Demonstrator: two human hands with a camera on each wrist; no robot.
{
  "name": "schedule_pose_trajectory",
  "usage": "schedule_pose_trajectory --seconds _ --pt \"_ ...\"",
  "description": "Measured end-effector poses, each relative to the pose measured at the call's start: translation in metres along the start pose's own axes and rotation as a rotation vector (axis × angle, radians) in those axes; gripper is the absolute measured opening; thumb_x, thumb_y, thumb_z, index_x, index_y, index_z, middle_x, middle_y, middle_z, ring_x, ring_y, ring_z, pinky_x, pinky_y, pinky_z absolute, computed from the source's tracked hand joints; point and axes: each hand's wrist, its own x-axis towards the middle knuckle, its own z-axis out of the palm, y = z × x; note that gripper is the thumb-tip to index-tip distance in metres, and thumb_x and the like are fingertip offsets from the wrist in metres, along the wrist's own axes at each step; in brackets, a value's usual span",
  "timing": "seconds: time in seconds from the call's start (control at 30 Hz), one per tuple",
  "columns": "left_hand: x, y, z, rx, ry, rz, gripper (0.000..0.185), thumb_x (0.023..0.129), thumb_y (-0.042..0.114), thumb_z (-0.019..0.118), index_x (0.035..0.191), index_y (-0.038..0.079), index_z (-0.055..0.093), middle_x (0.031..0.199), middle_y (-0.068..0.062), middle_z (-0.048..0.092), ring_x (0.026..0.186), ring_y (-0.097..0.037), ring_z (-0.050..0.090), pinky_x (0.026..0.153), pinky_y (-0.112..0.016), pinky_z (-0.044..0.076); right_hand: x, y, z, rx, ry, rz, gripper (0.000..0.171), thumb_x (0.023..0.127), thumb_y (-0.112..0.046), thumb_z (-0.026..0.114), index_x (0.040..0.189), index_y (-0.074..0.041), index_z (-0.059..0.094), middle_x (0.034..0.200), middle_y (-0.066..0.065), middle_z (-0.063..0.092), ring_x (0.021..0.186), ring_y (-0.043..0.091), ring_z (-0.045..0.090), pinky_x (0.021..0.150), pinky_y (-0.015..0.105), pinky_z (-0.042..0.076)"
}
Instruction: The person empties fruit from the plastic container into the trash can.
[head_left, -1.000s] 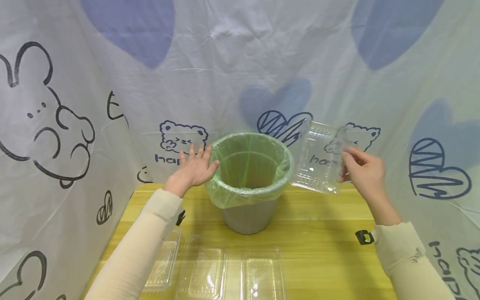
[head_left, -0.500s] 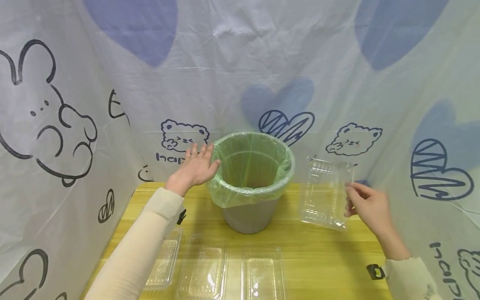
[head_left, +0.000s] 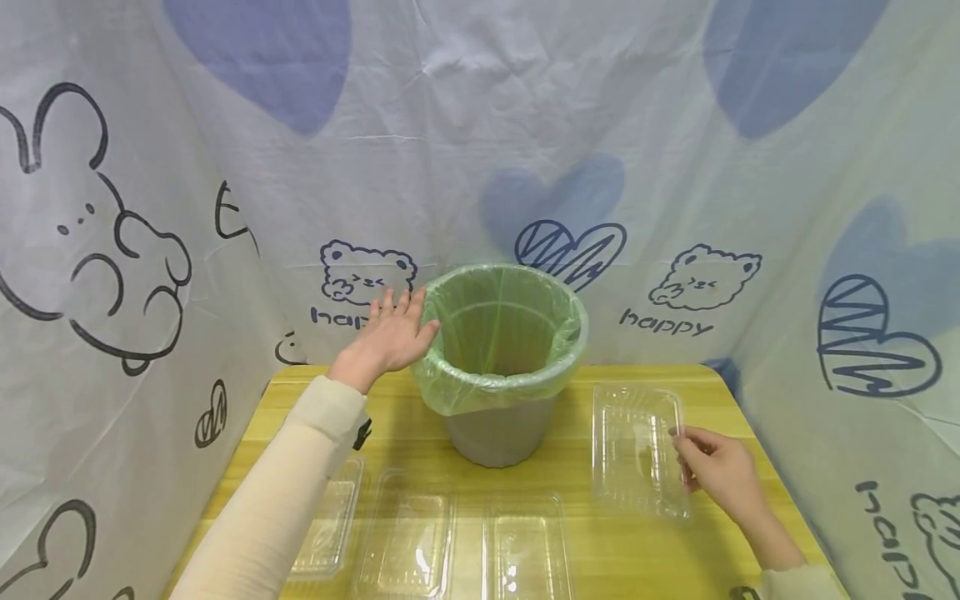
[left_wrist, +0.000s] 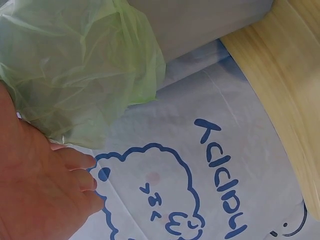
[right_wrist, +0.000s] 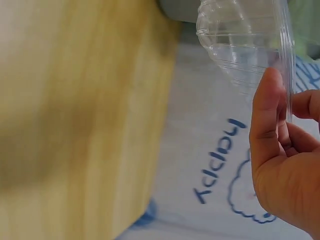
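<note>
My right hand (head_left: 722, 468) pinches the right edge of a clear plastic food container (head_left: 633, 442) between thumb and fingers. The container is held low above the right part of the table; in the right wrist view its ribbed wall (right_wrist: 235, 37) shows beside the thumb. My left hand (head_left: 390, 337) has its fingers straight and spread, right at the left rim of a grey bin (head_left: 498, 433). A thin green bag (head_left: 491, 398) lines that bin and folds over its rim. In the left wrist view the bag (left_wrist: 85, 65) hangs close by the left hand (left_wrist: 45, 185).
Several more clear containers lie along the front of the yellow wooden table (head_left: 645, 550): one at left (head_left: 326, 525), a middle container (head_left: 405, 533), and another to its right (head_left: 525, 542). Printed white cloth (head_left: 465, 208) encloses the table at the back and sides.
My right hand has brought the clear container down and nearer, from beside the bin's rim to low over the table's right side. The left hand has stayed at the bin's rim.
</note>
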Motion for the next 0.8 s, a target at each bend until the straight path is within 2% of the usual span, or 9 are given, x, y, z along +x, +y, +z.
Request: schedule_pose_trajectory --seconds 0.23,0.37,0.63,0.8 --pt "0.001 -0.002 0.002 0.013 0.009 -0.004 0.075 0.113 0.045 0.026 0.168 0.002 0.002 0.172 -0.033 0.005 0.160 -0.053 -0.004 0.132 -0.068 -0.004 -0.007 0.033 0.015 -0.106 -0.063 0.087 0.041 0.104 -0.022 0.065 0.133 0.006 0.068 0.075 0.006 0.070 0.057 0.015 0.064 0.054 0.032 0.063" --pt "0.002 -0.002 0.002 0.017 0.016 0.003 0.074 0.113 0.045 0.026 0.168 0.001 0.002 0.172 -0.034 0.006 0.160 -0.054 -0.004 0.131 -0.069 -0.005 -0.014 0.046 0.021 -0.160 -0.080 0.128 0.040 0.103 -0.021 0.066 0.132 0.007 0.069 0.082 0.011 0.075 0.061 0.014 0.064 0.055 0.031 0.063" --pt "0.002 -0.002 0.002 0.017 0.016 -0.001 0.075 0.113 0.045 0.026 0.168 0.002 0.002 0.172 -0.033 0.005 0.160 -0.054 -0.003 0.131 -0.068 -0.006 -0.027 0.069 0.029 -0.158 -0.096 0.159 0.038 0.102 -0.018 0.067 0.128 0.010 0.070 0.083 0.011 0.076 0.060 0.015 0.066 0.053 0.029 0.062" --pt "0.003 -0.003 0.003 0.019 0.018 0.000 0.075 0.113 0.046 0.026 0.168 0.002 0.003 0.172 -0.033 0.005 0.160 -0.054 -0.002 0.131 -0.069 -0.005 -0.033 0.079 0.036 -0.161 -0.102 0.196 0.039 0.102 -0.019 0.066 0.129 0.009 0.069 0.090 0.011 0.078 0.062 0.015 0.065 0.054 0.028 0.060"
